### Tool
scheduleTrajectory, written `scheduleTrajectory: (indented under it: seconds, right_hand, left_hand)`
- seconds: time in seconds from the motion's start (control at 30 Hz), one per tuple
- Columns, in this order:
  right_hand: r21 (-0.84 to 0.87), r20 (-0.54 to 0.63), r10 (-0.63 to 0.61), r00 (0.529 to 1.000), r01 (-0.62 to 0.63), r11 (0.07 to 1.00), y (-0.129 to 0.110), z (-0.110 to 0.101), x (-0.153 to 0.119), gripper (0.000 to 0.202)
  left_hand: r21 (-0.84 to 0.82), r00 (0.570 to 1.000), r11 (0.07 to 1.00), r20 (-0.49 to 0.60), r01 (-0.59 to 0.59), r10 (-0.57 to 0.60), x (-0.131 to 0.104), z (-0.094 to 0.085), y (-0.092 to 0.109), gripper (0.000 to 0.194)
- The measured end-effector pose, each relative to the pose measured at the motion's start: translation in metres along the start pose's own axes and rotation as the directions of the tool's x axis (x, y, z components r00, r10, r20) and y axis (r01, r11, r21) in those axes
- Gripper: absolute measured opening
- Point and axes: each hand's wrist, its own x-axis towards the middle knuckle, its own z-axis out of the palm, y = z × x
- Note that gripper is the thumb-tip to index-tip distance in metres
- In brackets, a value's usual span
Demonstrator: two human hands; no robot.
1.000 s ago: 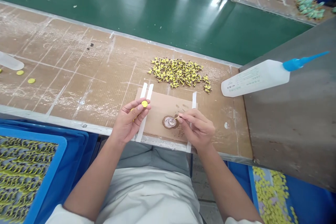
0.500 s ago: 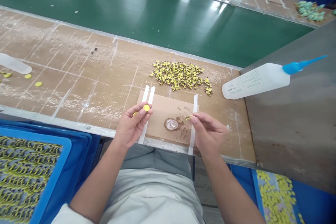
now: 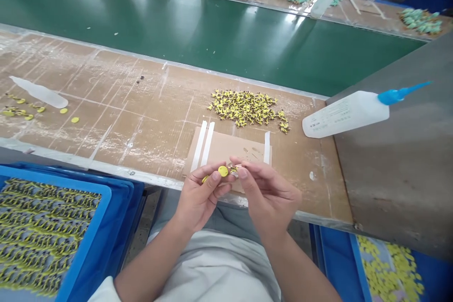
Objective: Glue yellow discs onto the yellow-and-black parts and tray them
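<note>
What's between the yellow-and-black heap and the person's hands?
In the head view, a strip of tabletop, then a taped cardboard sheet that the left hand and right hand partly hide.

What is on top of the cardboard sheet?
White tape strips and dark spots show on the sheet. The left hand and right hand cover much of its near part; anything there is hidden.

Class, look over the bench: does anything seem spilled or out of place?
Yes. Dark marks stain the cardboard beside the right tape strip, perhaps spilled liquid. A pale blotch also marks the bench farther right, standing out against the brown.
</note>
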Motion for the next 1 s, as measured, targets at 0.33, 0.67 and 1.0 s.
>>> scheduleTrajectory:
  seconds: [0.33, 0.67, 1.0]
  right_hand:
    - [-0.070, -0.001, -0.027, 1.000, 0.027, 0.997, -0.0005, -0.0015, -0.0011, 0.013]
    - [-0.129, 0.025, -0.064, 0.998, 0.067, 0.989, 0.0056, -0.0042, -0.0002, 0.016]
    - [-0.144, 0.078, -0.117, 0.990, 0.127, 0.981, 0.0086, -0.0069, 0.0003, 0.025]
  left_hand:
    - [-0.001, 0.999, 1.000, 0.043, -0.005, 0.005, 0.0007, 0.0022, -0.0034, 0.023]
    - [-0.017, 0.999, 1.000, 0.036, -0.004, 0.004, 0.0019, 0.0011, -0.0039, 0.022]
    - [-0.056, 0.999, 0.998, 0.037, -0.022, 0.024, 0.0014, 0.0038, -0.0045, 0.018]
